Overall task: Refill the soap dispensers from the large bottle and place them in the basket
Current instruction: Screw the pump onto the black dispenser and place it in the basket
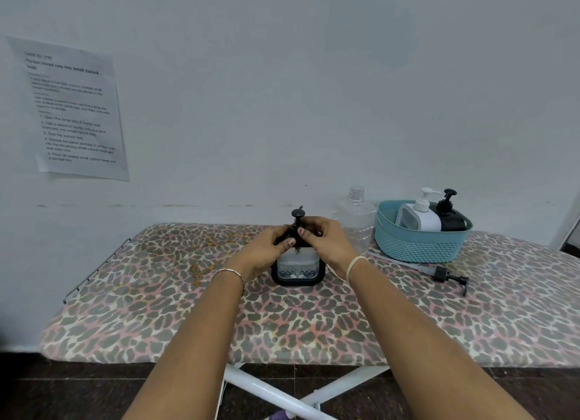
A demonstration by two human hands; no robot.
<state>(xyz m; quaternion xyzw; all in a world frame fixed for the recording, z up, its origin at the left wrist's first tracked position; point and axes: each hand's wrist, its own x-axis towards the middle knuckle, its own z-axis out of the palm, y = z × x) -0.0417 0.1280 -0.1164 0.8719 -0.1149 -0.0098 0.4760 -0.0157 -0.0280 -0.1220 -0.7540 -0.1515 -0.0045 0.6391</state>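
Soap dispenser (298,267), clear-bodied with a black frame and black pump top, stands upright near the middle of the leopard-print ironing board (314,319), a little toward the far edge. We have both hands closed around its neck and pump collar: our left hand (266,248) wraps it from the left with the thumb across the front, and our right hand (326,240) grips from the right, fingers curled over the collar. The round pump knob sticks up above our fingers. A thin bracelet circles our left wrist and a pale band our right.

Just right of and behind the dispenser stands the large bottle (356,222), clear, uncapped, and apparently empty. Touching or nearly touching its right side sits the teal basket (420,243) near the far right of the board. Inside it lean a white dispenser (420,217) and a black dispenser (450,217), side by side, pumps upward. A loose black pump (445,276) with its long tube lies flat on the board in front of the basket.

On the wall (314,90) at far left hangs a printed sheet (73,108). White crossed legs (282,391) show beneath the board's near edge.
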